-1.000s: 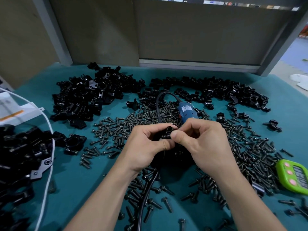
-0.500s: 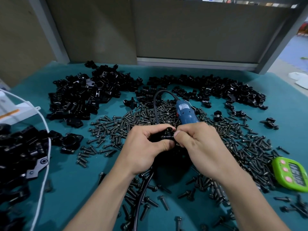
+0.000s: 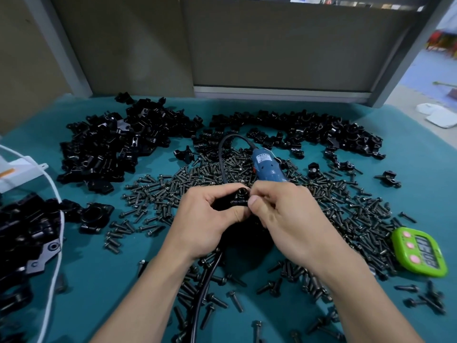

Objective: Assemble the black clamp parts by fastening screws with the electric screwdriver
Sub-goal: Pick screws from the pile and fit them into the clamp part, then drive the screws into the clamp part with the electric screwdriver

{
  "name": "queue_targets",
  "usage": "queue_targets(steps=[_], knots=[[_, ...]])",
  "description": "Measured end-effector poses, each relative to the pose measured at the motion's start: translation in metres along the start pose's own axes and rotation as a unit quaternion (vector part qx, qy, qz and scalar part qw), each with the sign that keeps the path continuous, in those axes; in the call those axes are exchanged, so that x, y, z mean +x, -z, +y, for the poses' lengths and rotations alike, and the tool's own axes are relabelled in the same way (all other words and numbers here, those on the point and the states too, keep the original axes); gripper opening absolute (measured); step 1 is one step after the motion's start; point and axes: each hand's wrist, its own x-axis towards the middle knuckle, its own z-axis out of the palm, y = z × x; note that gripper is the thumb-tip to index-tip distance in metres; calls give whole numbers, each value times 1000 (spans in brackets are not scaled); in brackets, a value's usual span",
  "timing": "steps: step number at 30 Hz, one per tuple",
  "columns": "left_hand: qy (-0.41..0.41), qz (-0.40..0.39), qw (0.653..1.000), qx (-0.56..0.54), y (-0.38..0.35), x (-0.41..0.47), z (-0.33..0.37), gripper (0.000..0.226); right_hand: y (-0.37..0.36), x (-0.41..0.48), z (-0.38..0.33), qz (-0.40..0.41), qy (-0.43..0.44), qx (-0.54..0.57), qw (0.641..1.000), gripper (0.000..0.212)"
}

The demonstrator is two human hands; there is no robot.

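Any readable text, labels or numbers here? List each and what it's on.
Label on the blue electric screwdriver: print too blurred to read.
Display of the green timer: digits too blurred to read.
No other text visible, so nothing can be quoted.

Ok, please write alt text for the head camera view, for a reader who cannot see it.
A left hand and a right hand together hold a small black clamp part over a teal table. Behind them are a blue electric screwdriver, scattered screws and piles of black parts.

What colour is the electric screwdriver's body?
Blue, seen best in the head view: the electric screwdriver lies behind the hands.
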Motion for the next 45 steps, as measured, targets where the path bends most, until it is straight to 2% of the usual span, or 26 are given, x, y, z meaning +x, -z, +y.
queue_targets(steps=[3,6,8,13,15,18,23,25,27,29,30,31,33,34,38,41,45], knots=[[-8,-11,1000,6,-1,0,0,33,-6,3,0,34,-13,-28,999,46],[-21,-4,1000,1,-1,0,1,30,-7,0,-1,63,-9,-14,998,36],[-21,3,1000,6,-1,0,1,31,-5,-1,-1,59,1,6,998,26],[-37,-8,999,30,-3,-1,0,44,-9,5,0,64,-32,-13,997,53],[-35,3,999,23,-3,0,1,37,-8,2,1,57,-23,16,998,48],[-28,19,999,7,0,1,1,30,-5,0,0,23,-3,47,999,29],[-38,-16,999,2,1,-4,6,32,1,1,-2,6,11,40,999,44],[-40,-12,999,20,0,-5,5,37,0,-1,-3,29,7,21,999,45],[-43,15,999,30,1,-5,1,40,4,-1,-3,97,0,15,995,41],[-33,63,997,30,2,-3,-4,38,10,2,1,148,-41,-64,986,24],[-30,87,995,33,3,-2,-7,37,12,5,2,140,-81,-136,977,25],[-26,111,993,37,4,-1,-8,38,11,7,2,105,-125,-201,966,41],[-11,152,988,29,8,1,-11,40,4,14,0,20,-191,-263,945,62],[-4,169,985,21,11,2,-12,41,0,16,-2,-3,-204,-273,940,64],[30,213,977,-3,19,5,-17,38,0,31,-1,0,-252,-257,933,45],[41,220,975,-6,22,5,-18,41,5,38,-2,-9,-270,-246,931,45],[40,233,971,-15,22,5,-16,27,24,39,8,34,-244,-144,958,35]])
